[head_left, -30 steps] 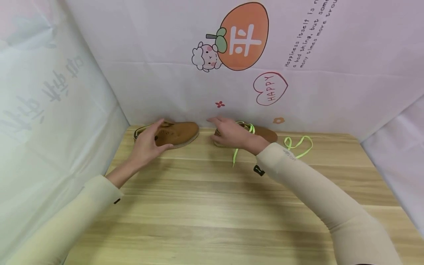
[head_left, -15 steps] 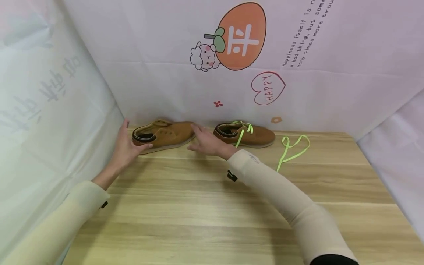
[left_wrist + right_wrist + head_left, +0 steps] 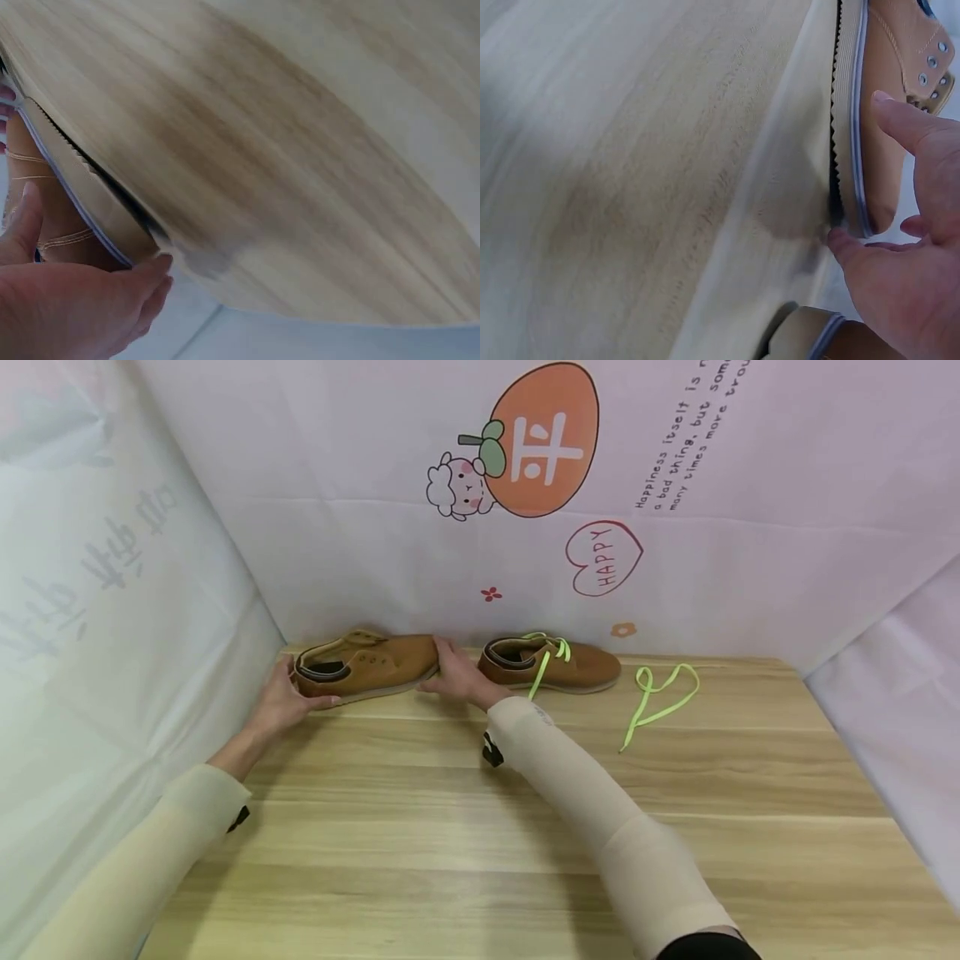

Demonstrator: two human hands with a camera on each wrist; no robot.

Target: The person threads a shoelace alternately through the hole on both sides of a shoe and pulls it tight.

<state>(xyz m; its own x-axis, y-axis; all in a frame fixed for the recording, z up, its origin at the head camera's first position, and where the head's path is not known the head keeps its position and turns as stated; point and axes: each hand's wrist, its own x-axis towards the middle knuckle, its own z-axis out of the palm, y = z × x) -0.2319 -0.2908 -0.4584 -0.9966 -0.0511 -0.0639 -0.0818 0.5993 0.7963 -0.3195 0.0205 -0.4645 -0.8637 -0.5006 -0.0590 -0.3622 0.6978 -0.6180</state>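
A brown lace-up shoe (image 3: 401, 662) with no lace in its eyelets stands along the back wall at the left of the table. My left hand (image 3: 277, 703) grips its heel, thumb on the near side and fingers round the back. At the toe my right hand (image 3: 459, 678) holds the same shoe, with the thumb against its side. Both wrist views show fingertips by the sole edge, above a thin dark gap; whether the shoe is off the table I cannot tell. Just right of my right hand stands the other brown shoe (image 3: 592, 670), threaded with a neon-yellow lace (image 3: 542, 672).
A loose neon-yellow shoelace (image 3: 651, 720) lies looped on the wooden table (image 3: 420, 860), right of the second shoe. White printed cloth walls (image 3: 360, 552) enclose the table at the back and both sides.
My right hand has moved left from the laced shoe to the toe of the unlaced one. My left hand has shifted left to the heel, and both hands have closed round that shoe.
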